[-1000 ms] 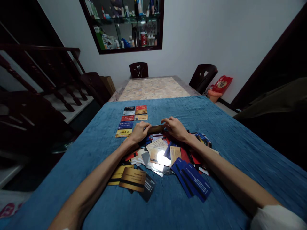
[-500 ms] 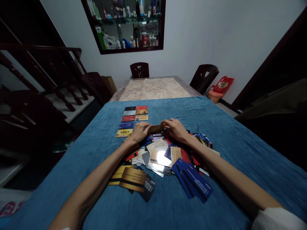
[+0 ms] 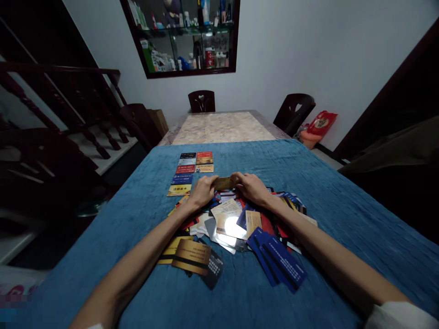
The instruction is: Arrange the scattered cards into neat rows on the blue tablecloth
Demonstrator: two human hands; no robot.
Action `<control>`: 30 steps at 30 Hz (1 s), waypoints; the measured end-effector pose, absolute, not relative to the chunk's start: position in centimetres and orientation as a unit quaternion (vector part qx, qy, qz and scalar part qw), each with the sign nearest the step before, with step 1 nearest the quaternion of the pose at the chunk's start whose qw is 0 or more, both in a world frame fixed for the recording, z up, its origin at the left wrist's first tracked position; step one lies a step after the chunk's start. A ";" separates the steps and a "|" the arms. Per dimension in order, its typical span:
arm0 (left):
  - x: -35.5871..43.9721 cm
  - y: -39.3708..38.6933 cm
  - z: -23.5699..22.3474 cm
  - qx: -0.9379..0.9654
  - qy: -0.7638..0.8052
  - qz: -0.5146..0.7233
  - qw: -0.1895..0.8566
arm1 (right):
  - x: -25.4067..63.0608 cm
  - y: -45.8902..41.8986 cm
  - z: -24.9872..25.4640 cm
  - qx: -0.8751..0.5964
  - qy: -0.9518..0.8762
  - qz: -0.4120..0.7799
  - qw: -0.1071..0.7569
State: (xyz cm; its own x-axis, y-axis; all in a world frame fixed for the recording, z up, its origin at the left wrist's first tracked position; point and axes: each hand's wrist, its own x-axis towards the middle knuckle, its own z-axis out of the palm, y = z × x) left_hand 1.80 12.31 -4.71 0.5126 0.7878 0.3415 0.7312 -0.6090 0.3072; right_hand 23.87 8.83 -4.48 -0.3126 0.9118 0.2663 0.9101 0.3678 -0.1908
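Observation:
Between my two hands is a gold-brown plastic card, pinched at its left end by my left hand and at its right end by my right hand. It is held tilted at the far side of a loose heap of cards, among them a shiny beige card. Both hands are closed, with the fingertips bent around the card's edges. Beyond my left hand lie cards in a neat grid, with a yellow card nearest and a blue card above it.
Blue cards fan out at the near right of the heap; gold cards and a dark card lie at the near left. A blue cloth covers the near table. Chairs stand around the far end.
Both hands have stayed near the same spot, still on the card. The card has tipped so that more of its gold face shows. The view has shifted slightly.

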 end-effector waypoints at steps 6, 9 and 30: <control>2.0 11.9 -4.9 0.874 0.435 0.210 0.046 | 24.0 9.2 -4.9 -0.541 -0.820 0.001 0.187; 2.1 11.7 -4.7 0.867 0.444 0.221 0.045 | 24.1 9.2 -4.9 -0.532 -0.822 0.003 0.203; 2.1 11.9 -4.7 0.843 0.444 0.291 0.088 | 23.7 8.7 -4.8 -0.531 -0.821 -0.059 0.201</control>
State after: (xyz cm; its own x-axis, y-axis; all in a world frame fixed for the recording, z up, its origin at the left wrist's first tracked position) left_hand 2.05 11.93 -4.71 0.4367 0.8000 0.4115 0.6975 -0.5900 0.4067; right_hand 23.68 8.71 -4.76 -0.3556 0.8479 0.3933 0.8956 0.4294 -0.1160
